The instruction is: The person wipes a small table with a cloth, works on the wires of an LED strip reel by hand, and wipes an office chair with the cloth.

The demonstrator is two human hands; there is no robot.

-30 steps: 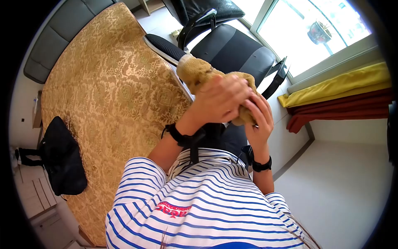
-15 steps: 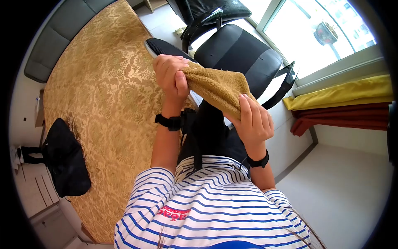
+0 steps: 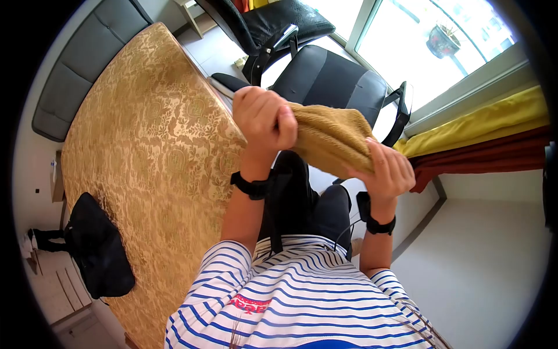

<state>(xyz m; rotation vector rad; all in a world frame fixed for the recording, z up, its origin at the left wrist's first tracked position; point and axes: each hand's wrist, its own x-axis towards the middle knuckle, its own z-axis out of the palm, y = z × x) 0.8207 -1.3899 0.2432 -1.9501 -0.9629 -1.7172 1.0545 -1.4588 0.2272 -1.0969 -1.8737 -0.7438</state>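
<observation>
A mustard-brown plush cloth (image 3: 331, 136), like a small towel, stretches between my two hands above my legs. My left hand (image 3: 264, 119) is closed in a fist round its left end, thumb on top. The right end is pinched in my right hand (image 3: 386, 168), fingers over the upper face and thumb mostly hidden. Soft lengthwise folds run along the cloth.
Left of me is a bed with a gold patterned cover (image 3: 157, 151), a black bag (image 3: 99, 247) on it. Ahead stands a black office chair (image 3: 325, 75) by a bright window. Yellow and rust-red cloths (image 3: 476, 139) hang at right. A dark shoe-like object (image 3: 228, 81) shows beyond my left hand.
Both hands have shifted right and slightly down in view with the cloth between them. The cloth looks flatter and more spread. My view has tilted a little.
</observation>
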